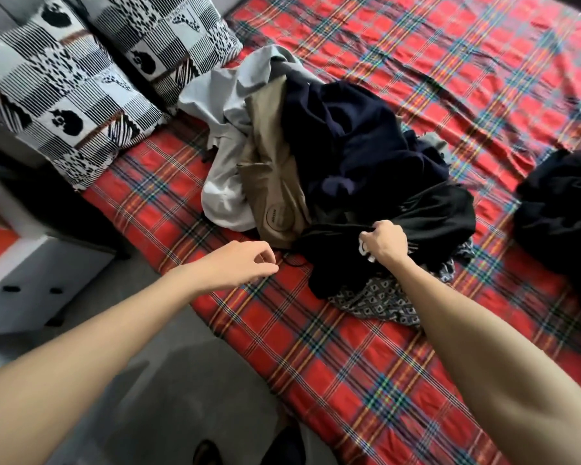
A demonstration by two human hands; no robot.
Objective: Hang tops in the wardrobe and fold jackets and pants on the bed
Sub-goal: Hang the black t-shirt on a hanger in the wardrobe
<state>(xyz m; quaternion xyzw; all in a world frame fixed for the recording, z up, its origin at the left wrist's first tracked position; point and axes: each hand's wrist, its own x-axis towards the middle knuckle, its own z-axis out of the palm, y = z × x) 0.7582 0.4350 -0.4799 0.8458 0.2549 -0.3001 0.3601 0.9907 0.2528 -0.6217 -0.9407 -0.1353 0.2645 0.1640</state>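
Observation:
A heap of clothes lies in the middle of the bed (366, 357), which has a red plaid cover. The heap holds a pale grey garment (222, 105), a khaki garment (275, 182) with a round patch, a navy garment (359, 139), a black garment (426, 216) and a patterned dark piece (379, 302) at the near edge. My right hand (384, 241) grips the black garment at the heap's near side, fingers curled into the cloth. Over the bed's edge to the left of the heap hovers my left hand (245, 263), its fingers loosely curled and holding nothing.
Two black-and-white patterned pillows (64, 92) lie at the head of the bed, upper left. A second dark clothes pile (564, 209) sits at the right edge. A white drawer unit (31, 280) stands on the left beside the bed, over grey floor (168, 397).

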